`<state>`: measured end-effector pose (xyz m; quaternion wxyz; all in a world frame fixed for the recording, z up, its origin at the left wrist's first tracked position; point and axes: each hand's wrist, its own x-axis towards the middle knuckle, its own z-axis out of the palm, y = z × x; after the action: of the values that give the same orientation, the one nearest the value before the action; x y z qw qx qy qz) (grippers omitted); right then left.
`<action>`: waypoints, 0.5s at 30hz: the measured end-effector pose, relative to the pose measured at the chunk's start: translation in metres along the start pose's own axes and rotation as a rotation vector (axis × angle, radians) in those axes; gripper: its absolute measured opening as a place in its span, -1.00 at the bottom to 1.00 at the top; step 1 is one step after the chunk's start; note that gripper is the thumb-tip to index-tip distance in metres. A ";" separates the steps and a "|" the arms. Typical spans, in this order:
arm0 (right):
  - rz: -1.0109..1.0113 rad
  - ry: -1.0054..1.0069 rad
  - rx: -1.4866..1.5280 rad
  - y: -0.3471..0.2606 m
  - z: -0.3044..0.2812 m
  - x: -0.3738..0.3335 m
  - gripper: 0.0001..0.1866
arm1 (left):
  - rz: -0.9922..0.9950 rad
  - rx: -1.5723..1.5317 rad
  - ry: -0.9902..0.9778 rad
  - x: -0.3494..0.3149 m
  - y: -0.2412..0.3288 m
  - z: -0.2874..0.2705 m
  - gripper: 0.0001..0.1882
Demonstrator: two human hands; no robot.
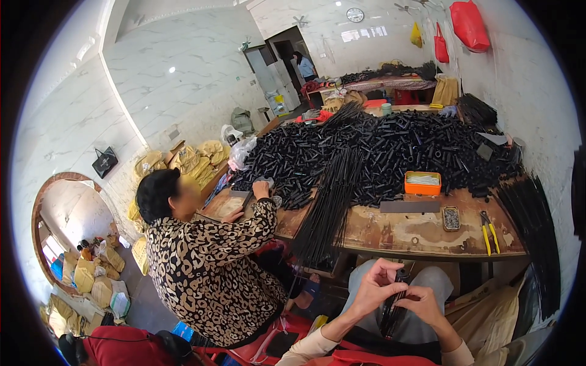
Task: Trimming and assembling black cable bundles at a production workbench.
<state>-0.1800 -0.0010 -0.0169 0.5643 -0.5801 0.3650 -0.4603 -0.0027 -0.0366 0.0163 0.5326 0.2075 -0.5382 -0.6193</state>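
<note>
Above my lap, my left hand [377, 288] and my right hand [425, 303] are close together with fingers pinched. Between them stands a black tube-like part [390, 317], roughly upright, its top at my left fingertips. My fingers cover part of it, so its exact kind is unclear. On the wooden table [360, 229] in front lie a heap of short black tubes [403, 143], a bundle of thin black rods [332, 201] hanging over the edge, and yellow-handled pliers [489, 233].
An orange box [422, 183] of pale sticks, a grey flat bar [409, 207] and a small tin [451, 218] of metal bits sit on the table. More black rods [534, 232] hang at the right. A co-worker in a leopard-print top [210, 271] sits close on my left.
</note>
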 end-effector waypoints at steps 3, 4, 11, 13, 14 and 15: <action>0.047 0.015 0.046 -0.002 0.004 -0.001 -0.91 | -0.074 -0.036 -0.007 0.000 0.004 0.000 -0.57; 0.050 0.015 0.050 -0.003 0.004 0.000 -0.91 | -0.076 -0.044 -0.011 0.001 0.006 0.002 -0.59; 0.042 0.111 0.050 0.003 0.007 0.002 -0.94 | 0.015 0.243 0.115 0.002 0.008 0.016 -0.68; 0.053 0.125 0.059 0.001 0.009 0.003 -0.95 | 0.045 0.317 0.141 0.001 0.012 0.023 -0.70; 0.065 0.141 0.082 -0.001 0.011 0.004 -0.96 | 0.049 0.332 0.151 0.001 0.013 0.025 -0.70; 0.076 0.158 0.105 -0.002 0.012 0.004 -0.96 | 0.052 0.348 0.159 0.001 0.013 0.026 -0.70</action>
<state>-0.1678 -0.0009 -0.0138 0.5803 -0.4974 0.4056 -0.5013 -0.0188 -0.0237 0.0368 0.5455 0.3308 -0.5984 -0.4846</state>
